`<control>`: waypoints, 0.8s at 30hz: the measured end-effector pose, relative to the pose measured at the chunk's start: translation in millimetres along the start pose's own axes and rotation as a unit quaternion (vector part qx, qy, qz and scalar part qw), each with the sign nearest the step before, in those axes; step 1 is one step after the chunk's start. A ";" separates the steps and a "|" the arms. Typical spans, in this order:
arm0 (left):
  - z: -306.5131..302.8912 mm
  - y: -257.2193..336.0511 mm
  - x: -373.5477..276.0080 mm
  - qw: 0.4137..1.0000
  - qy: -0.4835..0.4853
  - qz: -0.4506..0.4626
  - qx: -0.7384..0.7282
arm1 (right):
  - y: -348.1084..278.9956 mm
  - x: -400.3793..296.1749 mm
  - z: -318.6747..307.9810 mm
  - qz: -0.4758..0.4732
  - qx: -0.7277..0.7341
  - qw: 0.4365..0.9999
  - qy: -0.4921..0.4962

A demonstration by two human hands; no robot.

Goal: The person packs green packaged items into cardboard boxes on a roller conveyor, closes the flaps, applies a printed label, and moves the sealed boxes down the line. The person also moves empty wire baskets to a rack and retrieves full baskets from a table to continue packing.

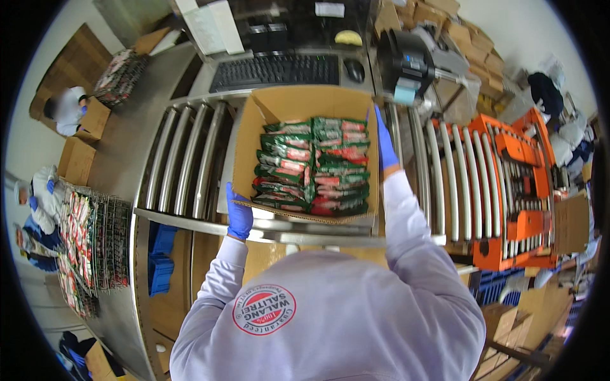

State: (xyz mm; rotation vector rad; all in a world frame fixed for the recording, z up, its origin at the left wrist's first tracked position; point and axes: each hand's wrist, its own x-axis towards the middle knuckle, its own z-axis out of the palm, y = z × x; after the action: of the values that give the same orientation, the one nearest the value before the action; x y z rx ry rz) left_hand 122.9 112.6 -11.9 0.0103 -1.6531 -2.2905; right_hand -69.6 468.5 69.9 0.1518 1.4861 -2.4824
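Observation:
Before me an open cardboard box (305, 101) rests on the roller conveyor, over what looks like a flat metal plate. Two columns of green and red plastic packets (312, 166) stand packed inside it. My left hand (239, 214), in a blue glove, grips the box's near left corner. On the opposite side, my right hand (387, 143), also gloved in blue, presses flat along the box's right wall. Its fingertips reach towards the far right corner. The box's underside is hidden.
Beyond the box sit a black keyboard (276, 70), a mouse (353, 70) and a black label printer (405, 62). Steel rollers (186, 162) run left; an orange-framed roller machine (514, 185) stands right. Wire baskets of packets (95, 238) line the left table, with co-workers (43, 205) beyond.

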 end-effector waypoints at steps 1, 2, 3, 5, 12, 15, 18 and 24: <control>-4.6 -0.4 -20.0 0.998 -0.001 0.019 0.057 | 6.6 5.0 -5.7 -0.021 -0.009 1.000 -0.004; -15.6 -3.4 -29.8 0.999 0.045 -0.018 -0.006 | 14.1 10.8 -8.7 -0.040 -0.017 0.999 -0.011; 6.2 36.4 -20.2 0.999 0.023 -0.027 -0.037 | 10.4 4.8 5.9 -0.074 -0.026 0.997 -0.006; 48.4 107.0 16.6 1.000 -0.011 -0.019 -0.015 | 7.2 0.5 -4.9 -0.152 0.026 0.988 -0.012; 193.0 144.4 134.9 0.895 -0.223 0.176 0.343 | 2.0 -41.7 -59.1 -0.134 -0.108 0.968 0.183; 221.0 40.9 184.1 0.683 -0.341 0.262 0.591 | -1.6 -63.5 -68.7 -0.137 -0.122 0.964 0.193; 213.5 -25.1 214.6 0.612 -0.329 0.243 0.677 | -7.7 -93.5 -109.5 -0.138 -0.147 0.957 0.207; 201.3 -68.2 220.4 0.613 -0.279 0.248 0.696 | -12.7 -123.4 -178.8 -0.132 -0.145 0.937 0.290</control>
State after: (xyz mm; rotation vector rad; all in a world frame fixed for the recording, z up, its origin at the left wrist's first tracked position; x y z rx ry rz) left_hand -141.3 261.3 30.7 -0.7387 -2.7759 -0.1475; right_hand 39.7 650.4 21.8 0.7256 2.2180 -2.4971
